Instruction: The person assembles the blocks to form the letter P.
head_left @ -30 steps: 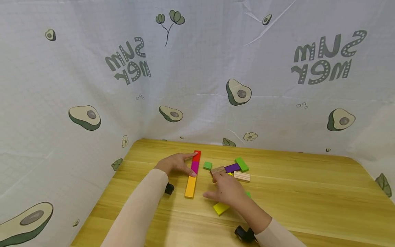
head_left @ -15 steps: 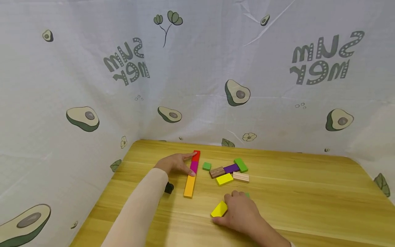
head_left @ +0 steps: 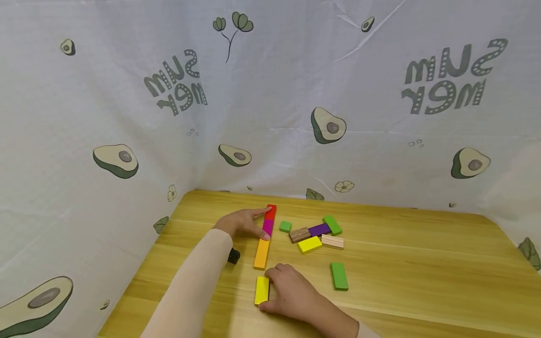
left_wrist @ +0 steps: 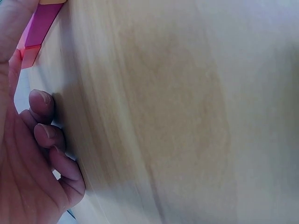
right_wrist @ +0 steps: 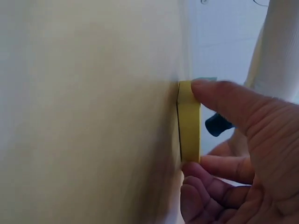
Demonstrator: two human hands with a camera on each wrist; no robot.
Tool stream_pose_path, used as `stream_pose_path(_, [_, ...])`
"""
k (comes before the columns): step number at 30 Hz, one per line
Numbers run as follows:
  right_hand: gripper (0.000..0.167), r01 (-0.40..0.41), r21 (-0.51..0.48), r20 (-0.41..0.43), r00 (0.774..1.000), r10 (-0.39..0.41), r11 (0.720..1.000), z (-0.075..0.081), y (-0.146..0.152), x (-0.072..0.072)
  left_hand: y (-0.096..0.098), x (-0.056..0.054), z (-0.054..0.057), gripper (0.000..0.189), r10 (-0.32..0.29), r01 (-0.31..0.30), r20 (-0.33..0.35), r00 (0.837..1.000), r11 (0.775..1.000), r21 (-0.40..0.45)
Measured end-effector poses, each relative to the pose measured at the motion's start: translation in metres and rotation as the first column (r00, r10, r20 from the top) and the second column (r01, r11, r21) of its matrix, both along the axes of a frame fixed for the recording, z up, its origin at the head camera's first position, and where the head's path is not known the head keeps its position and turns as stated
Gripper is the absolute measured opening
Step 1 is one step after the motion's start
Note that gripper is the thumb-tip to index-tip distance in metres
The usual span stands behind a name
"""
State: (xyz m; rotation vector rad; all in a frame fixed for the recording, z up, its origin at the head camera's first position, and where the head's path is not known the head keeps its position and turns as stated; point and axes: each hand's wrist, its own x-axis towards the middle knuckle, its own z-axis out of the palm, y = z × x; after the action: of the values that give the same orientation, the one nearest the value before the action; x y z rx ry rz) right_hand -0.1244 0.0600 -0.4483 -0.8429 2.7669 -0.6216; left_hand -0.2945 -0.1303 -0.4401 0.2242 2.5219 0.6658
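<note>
The left hand (head_left: 242,224), thumb splayed, touches a red block (head_left: 270,214); at its six o'clock the right hand (head_left: 293,293) pinches a yellow block (head_left: 261,290).

On the white cloth (head_left: 279,61), as seen from the centre of the head view, a first inscription (head_left: 183,97) is printed toward ten o'clock and a second inscription (head_left: 441,95) toward two o'clock. In each, "SUM" is set above "MER" in grey-green, mirror-reversed; the second is shown larger.

The wood-grained table (head_left: 405,267) carries a red-magenta-orange row (head_left: 268,227) and loose blocks (head_left: 339,276).
</note>
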Motion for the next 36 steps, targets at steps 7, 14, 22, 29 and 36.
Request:
stream_pose_path(7, [0.065, 0.088, -0.113, 0.122, 0.990, -0.074, 0.990, -0.006, -0.007, -0.014, 0.000, -0.004, -0.001, 0.102, 0.008, -0.009, 0.024, 1.000, 1.000, 0.017])
stream_pose_path(14, [0.069, 0.124, -0.141, 0.139, 0.985, -0.104, 0.982, -0.012, -0.010, -0.018, 0.000, -0.005, -0.003, 0.102, -0.007, 0.007, 0.025, 1.000, 1.000, 0.012])
stream_pose_path(22, [0.071, 0.135, -0.138, 0.129, 0.985, -0.117, 0.981, -0.012, -0.012, -0.021, 0.001, -0.005, -0.001, 0.102, 0.001, -0.001, 0.020, 1.000, 1.000, -0.003])
stream_pose_path(29, [0.072, 0.144, -0.131, 0.130, 0.983, -0.127, 0.981, -0.011, -0.014, -0.021, 0.001, -0.007, 0.000, 0.102, 0.013, -0.013, 0.028, 1.000, 1.000, -0.026])
stream_pose_path(36, [0.074, 0.145, -0.147, 0.144, 0.982, -0.124, 0.978, -0.012, -0.014, -0.020, 0.000, -0.004, -0.002, 0.102, 0.002, -0.002, 0.021, 1.000, 1.000, -0.014])
